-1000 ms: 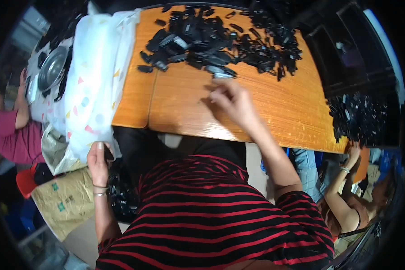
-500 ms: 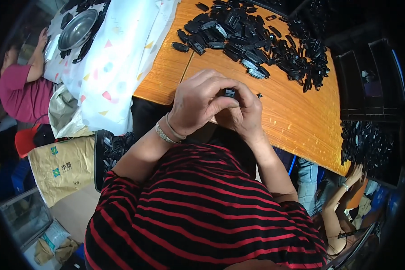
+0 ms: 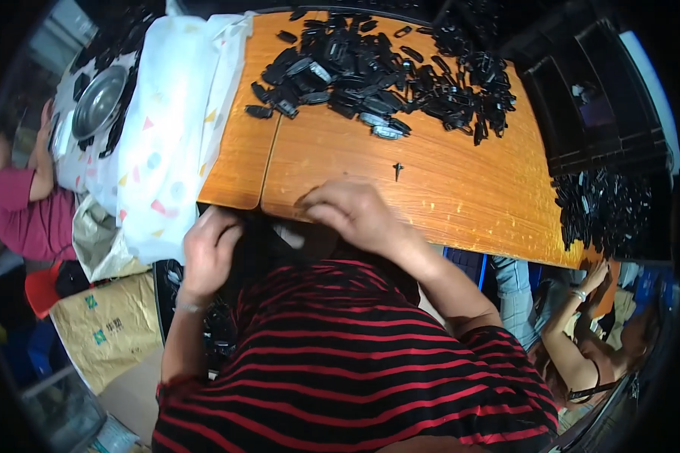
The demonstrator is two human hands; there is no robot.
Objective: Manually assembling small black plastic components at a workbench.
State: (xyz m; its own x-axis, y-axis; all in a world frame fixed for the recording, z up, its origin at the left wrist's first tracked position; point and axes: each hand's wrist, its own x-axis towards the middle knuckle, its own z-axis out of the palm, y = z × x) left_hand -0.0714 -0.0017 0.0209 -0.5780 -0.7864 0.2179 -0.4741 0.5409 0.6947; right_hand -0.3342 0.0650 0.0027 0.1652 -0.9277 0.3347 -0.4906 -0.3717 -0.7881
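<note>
My left hand (image 3: 210,253) is beside the table's left front edge, above a dark tray of black parts (image 3: 217,328). Motion blurs its curled fingers, and I cannot see whether anything is in them. My right hand (image 3: 355,217) rests at the front edge of the wooden table (image 3: 461,196), palm down. Its fingers are loosely bent, thumb apart, with nothing visible between them. Past it on the tabletop lies a small dark pin-like piece (image 3: 398,172). Farther back is a heap of black plastic casings (image 3: 340,57), some with shiny grey faces.
A patterned white sheet (image 3: 166,136) covers the left side, with a metal bowl (image 3: 100,102) beyond. A brown sack (image 3: 109,328) stands lower left. More black parts (image 3: 604,211) are piled at the right, below dark bins (image 3: 582,98). Co-workers sit left and right.
My hands were together around a small black part; they have come apart. The left has moved left and down, the right closer to the front edge. That part is out of sight.
</note>
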